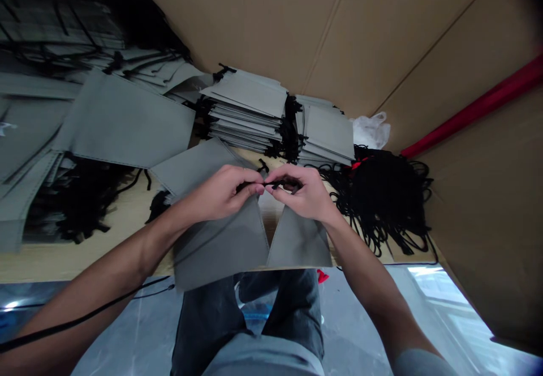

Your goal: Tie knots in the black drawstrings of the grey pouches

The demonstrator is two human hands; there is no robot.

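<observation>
My left hand (231,191) and my right hand (302,190) meet at the middle of the table's front part, fingertips pinched and nearly touching. Between them runs a short length of black cord (271,184), gripped from both sides; its ends are partly hidden by the fingers. Beneath the left hand lies a flat grey stitched panel (224,249), its lower edge hanging past the table edge. Another grey panel (299,240) lies under the right hand. How the cord joins the panels is covered by my fingers.
Stacks of grey panels with black cords (250,93) (326,130) stand behind my hands. A heap of black cord loops (382,195) lies at right beside a clear plastic bag (371,130). More panels (127,119) pile up at left. Cardboard (297,20) walls the back.
</observation>
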